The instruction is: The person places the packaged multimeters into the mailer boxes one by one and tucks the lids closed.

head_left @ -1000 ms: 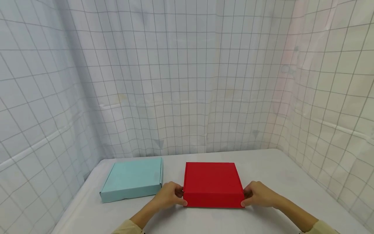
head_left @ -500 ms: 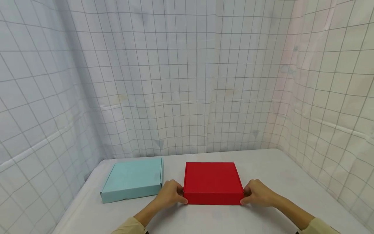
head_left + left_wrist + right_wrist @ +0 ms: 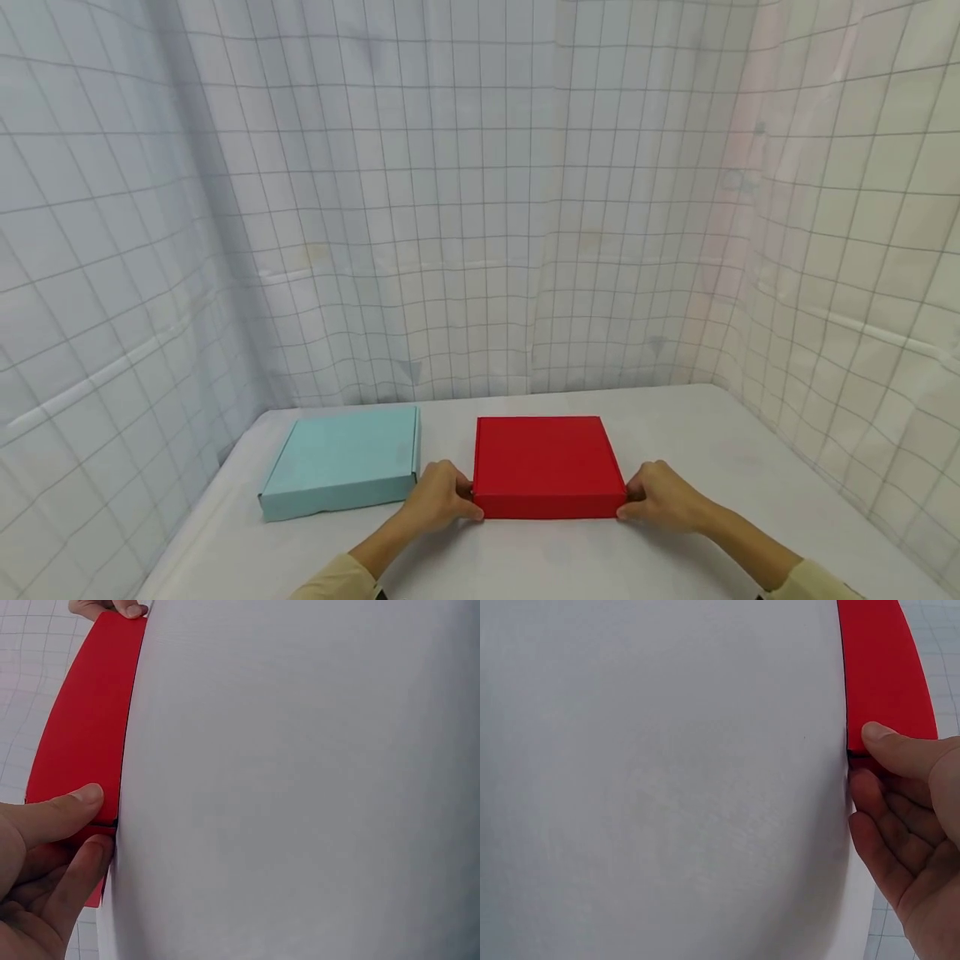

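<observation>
A flat, closed red box [image 3: 547, 457] lies on the table, front side toward me. My left hand [image 3: 437, 500] grips its front left corner, and my right hand [image 3: 664, 498] grips the front right corner. In the left wrist view, the left thumb [image 3: 88, 795] lies on the box's red front face [image 3: 86, 712], with the other fingers curled at the side. The right wrist view shows the right thumb [image 3: 877, 733] on the front face near the corner, the fingers bent beside it. The box's back and underside are hidden.
To the left of the red box, a light blue flat box [image 3: 341, 458] lies closed, slightly turned, close to my left hand. A white cloth covers the table [image 3: 720, 467]. White curtains with a grid pattern [image 3: 480, 208] stand around the back and sides.
The red box's front face looks shorter, its lower edge having moved up in the view. Both hands keep their hold at the front corners. The blue box stays put.
</observation>
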Demonstrator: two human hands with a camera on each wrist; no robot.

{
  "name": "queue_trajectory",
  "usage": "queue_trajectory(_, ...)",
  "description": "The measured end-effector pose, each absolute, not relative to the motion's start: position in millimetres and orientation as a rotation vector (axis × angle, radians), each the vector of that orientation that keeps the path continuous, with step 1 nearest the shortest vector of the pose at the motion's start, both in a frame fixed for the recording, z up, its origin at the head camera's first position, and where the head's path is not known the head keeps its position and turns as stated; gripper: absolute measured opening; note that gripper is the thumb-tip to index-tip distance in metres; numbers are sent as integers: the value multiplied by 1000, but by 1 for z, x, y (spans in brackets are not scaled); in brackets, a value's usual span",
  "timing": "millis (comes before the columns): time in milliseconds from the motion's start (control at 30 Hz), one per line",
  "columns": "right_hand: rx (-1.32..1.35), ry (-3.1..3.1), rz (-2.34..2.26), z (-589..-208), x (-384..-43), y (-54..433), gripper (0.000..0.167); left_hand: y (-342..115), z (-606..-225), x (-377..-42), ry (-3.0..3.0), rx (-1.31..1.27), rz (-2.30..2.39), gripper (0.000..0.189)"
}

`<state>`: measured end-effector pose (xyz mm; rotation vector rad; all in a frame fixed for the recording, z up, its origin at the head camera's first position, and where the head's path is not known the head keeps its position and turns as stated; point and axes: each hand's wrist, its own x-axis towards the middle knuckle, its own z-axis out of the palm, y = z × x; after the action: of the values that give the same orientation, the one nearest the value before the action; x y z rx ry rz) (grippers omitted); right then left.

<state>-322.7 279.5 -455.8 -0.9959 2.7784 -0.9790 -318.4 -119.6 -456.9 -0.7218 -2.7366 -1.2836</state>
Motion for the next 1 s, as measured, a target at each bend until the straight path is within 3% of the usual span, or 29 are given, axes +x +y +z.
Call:
queue_trajectory(333, -886, 2672, -1188, -462, -327, 288, 10, -124, -457, -321, -2789, -607, -1410, 29)
queue_trajectory(733, -596, 2650, -1287, -464, -335, 298, 35, -111, -461, -326, -2766, -410, -1616, 38)
queue_trajectory(1000, -522, 2641, -1336, -463, -346, 306, 34, -97, -464, -333, -2694, -329, -1730, 38)
